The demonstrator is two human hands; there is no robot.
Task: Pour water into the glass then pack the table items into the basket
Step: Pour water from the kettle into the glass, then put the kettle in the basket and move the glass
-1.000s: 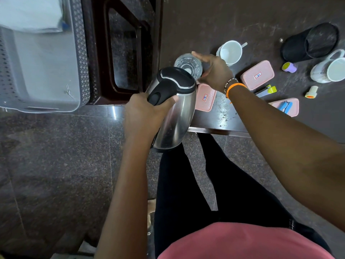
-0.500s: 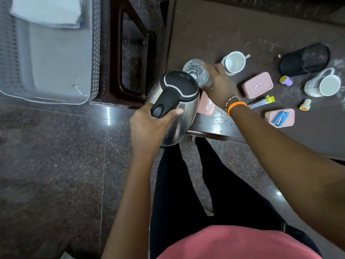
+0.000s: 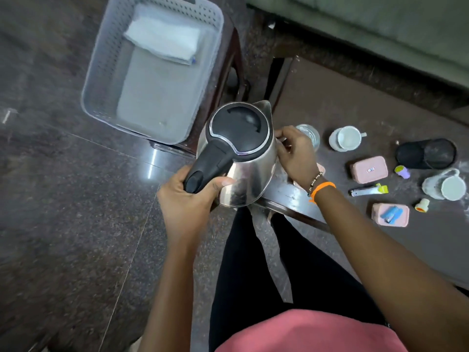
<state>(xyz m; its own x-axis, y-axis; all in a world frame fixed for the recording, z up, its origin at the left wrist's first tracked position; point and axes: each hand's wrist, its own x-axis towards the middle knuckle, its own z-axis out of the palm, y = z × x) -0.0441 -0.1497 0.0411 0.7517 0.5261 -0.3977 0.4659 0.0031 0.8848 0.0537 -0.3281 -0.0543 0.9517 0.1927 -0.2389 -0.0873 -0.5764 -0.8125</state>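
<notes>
Kettle (image 3: 238,158) swung back upright, left hand (image 3: 187,199) grip clamped on handle; right hand (image 3: 295,154) grip curled around glass (image 3: 311,134).

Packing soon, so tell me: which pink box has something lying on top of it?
The pink box nearest the person, with a blue item on its lid; the farther one carries nothing.

My kettle (image 3: 238,158) is shiny steel with a black lid and handle — the basket (image 3: 101,72) pale grey, perforated. Pink boxes (image 3: 369,168) lie on the dark speckled table (image 3: 330,102) — my wristband (image 3: 322,189) is orange.
</notes>
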